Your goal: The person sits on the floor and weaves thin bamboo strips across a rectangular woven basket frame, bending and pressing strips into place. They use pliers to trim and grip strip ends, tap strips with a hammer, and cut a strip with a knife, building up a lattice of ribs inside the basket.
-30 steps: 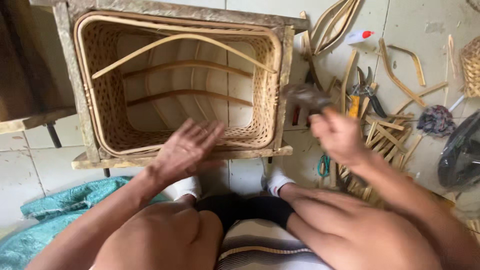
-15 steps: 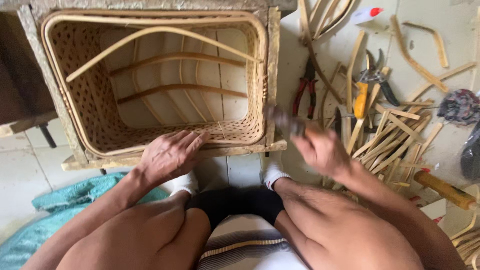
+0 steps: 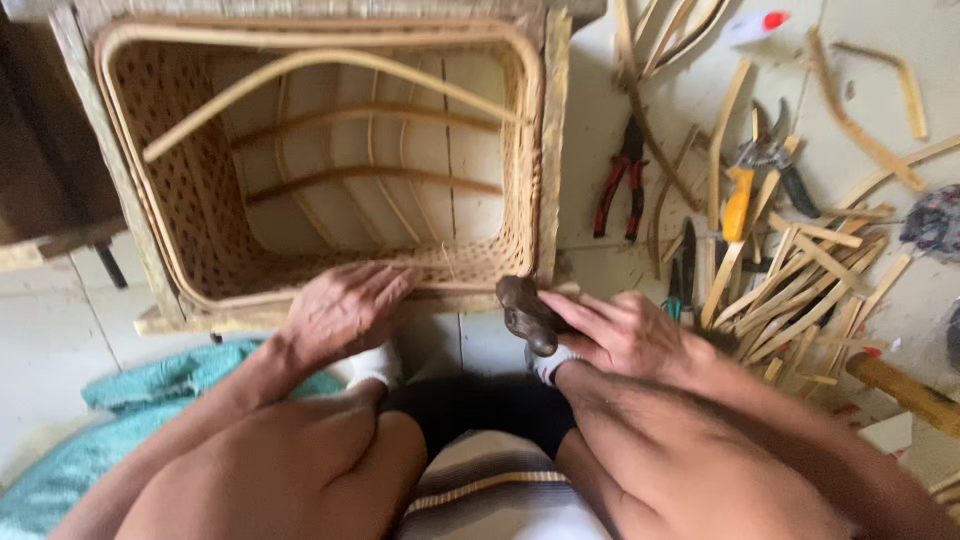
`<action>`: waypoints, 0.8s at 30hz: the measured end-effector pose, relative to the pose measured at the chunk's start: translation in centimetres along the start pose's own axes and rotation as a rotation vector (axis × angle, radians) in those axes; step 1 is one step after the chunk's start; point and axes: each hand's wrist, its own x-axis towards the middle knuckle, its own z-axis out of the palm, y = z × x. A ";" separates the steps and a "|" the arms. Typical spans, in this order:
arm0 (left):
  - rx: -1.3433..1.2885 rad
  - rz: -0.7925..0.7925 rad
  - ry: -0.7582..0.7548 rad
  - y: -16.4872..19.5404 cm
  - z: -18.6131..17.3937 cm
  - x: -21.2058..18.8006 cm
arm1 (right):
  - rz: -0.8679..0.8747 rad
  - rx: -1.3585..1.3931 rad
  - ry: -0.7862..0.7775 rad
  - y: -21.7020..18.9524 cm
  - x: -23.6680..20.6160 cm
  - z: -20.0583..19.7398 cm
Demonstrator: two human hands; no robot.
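Your arms were bare from the elbows down, with no sleeves, watch, rings or gloves on either your left hand (image 3: pixel 345 312) or your right hand (image 3: pixel 625 335). Your knees and thighs were bare too. You wore black shorts (image 3: pixel 490 410), dark and plain across the lap. Below them showed the hem of a striped top (image 3: pixel 500 490), in bands of pale grey, brown and cream. On your feet were white socks (image 3: pixel 375 365), their toes just showing past your knees.

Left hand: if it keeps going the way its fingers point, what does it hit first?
The left hand points up-right along the woven rectangular cane basket's near rim, which it already touches; probably the basket's front wall, depth unclear.
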 end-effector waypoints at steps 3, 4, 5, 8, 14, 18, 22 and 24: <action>-0.020 -0.032 0.025 0.1 0.0 0.0 | 0.064 0.238 0.302 0.9 -2.4 2.2; -0.020 -0.020 0.039 0.1 -0.1 0.0 | 0.083 0.359 0.450 1.4 -3.5 3.2; -0.021 -0.010 0.050 0.1 -0.1 0.1 | 0.335 0.178 0.465 1.3 -5.2 4.0; -0.001 0.012 0.042 0.0 -0.3 0.3 | 0.891 -0.179 0.524 0.4 -9.9 7.1; -0.008 -0.176 -0.143 0.3 -0.3 1.9 | 1.199 -0.139 0.592 1.3 -11.8 14.4; 0.029 -0.173 -0.148 1.1 -1.8 3.4 | 1.118 -0.174 0.668 1.6 -10.5 16.0; -0.342 -0.425 -0.214 1.7 -4.1 5.9 | 0.950 -0.152 0.638 1.5 -11.1 14.7; -0.605 -0.591 -0.273 1.4 -4.4 8.3 | 1.074 -0.123 0.451 1.8 -11.6 12.8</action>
